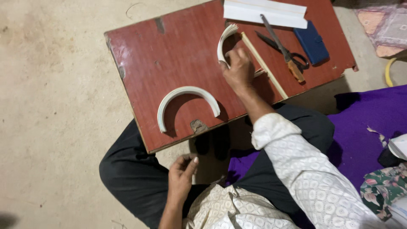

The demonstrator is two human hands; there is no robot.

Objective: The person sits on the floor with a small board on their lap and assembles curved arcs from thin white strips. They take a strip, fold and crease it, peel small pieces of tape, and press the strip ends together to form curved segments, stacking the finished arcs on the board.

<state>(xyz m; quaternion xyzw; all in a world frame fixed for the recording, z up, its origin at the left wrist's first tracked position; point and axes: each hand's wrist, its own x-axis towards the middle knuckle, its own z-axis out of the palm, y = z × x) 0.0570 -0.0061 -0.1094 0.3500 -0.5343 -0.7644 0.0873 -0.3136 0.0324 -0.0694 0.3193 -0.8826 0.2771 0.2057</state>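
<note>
On the worn reddish-brown wooden board across my lap, a white arch-shaped stack of cut paper strips lies near the front edge. Farther back, my right hand pinches a second curved white strip bundle beside a long pale wooden stick. My left hand hovers loosely curled, empty, below the board.

There are no labels, signs or screens here. The closest thing to a package is a flat white folded carton piece lying at the far edge of the red board, long and rectangular, plain white. Just to its right, near the far right corner, lies a small dark blue wallet-style case, closed.
</note>
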